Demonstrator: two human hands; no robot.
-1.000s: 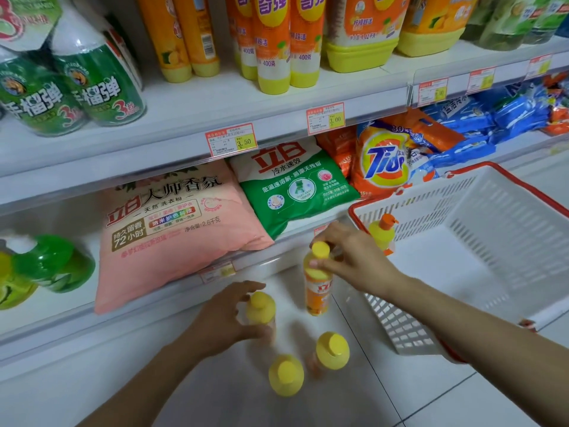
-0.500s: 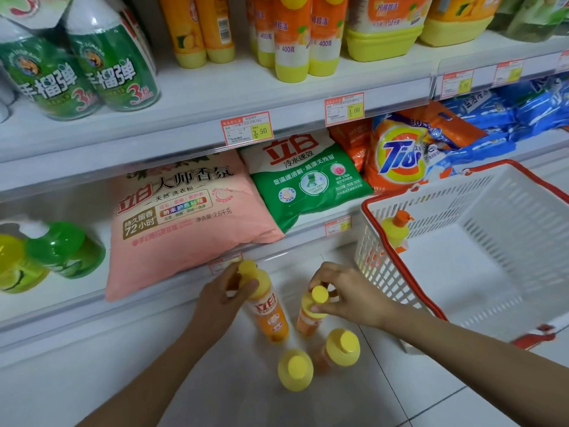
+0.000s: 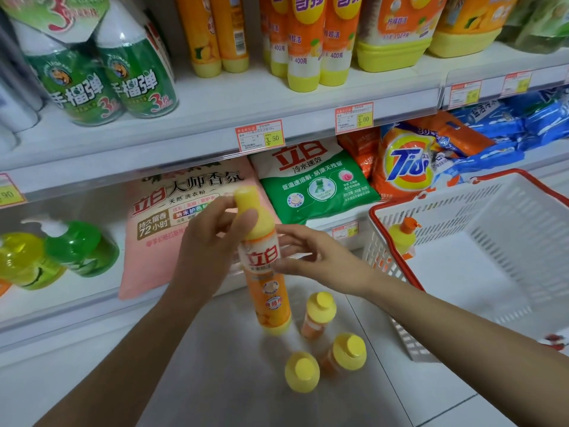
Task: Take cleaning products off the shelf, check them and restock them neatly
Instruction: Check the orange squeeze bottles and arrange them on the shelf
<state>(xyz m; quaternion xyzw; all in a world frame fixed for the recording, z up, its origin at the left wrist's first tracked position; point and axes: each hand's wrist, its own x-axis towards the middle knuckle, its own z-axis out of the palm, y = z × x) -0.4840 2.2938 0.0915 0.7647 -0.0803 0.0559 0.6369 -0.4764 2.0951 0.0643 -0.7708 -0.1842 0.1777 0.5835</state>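
My left hand [image 3: 212, 241] grips an orange dish-soap bottle [image 3: 269, 291] with a yellow cap by its neck, holding it upright in front of the lower shelf. My right hand [image 3: 311, 257] reaches in from the right with spread fingers touching the bottle's label; whether it grips I cannot tell. Three more yellow-capped orange bottles stand on the floor below: one [image 3: 318, 314] just right of the held bottle, one [image 3: 346, 352] nearer, one [image 3: 301, 371] nearest me. Matching bottles [image 3: 304, 41] stand on the upper shelf [image 3: 215, 118].
A white basket with a red rim [image 3: 394, 208] sits on the floor at right, holding a yellow bottle with an orange cap [image 3: 401, 238]. Pink [image 3: 160, 229] and green [image 3: 314, 183] detergent bags lie on the lower shelf, green soap bottles [image 3: 77, 251] to the left.
My left hand has lifted its bottle higher, up in front of the pink bag. My right hand let go of the floor bottle's cap and moved up to the lifted bottle.
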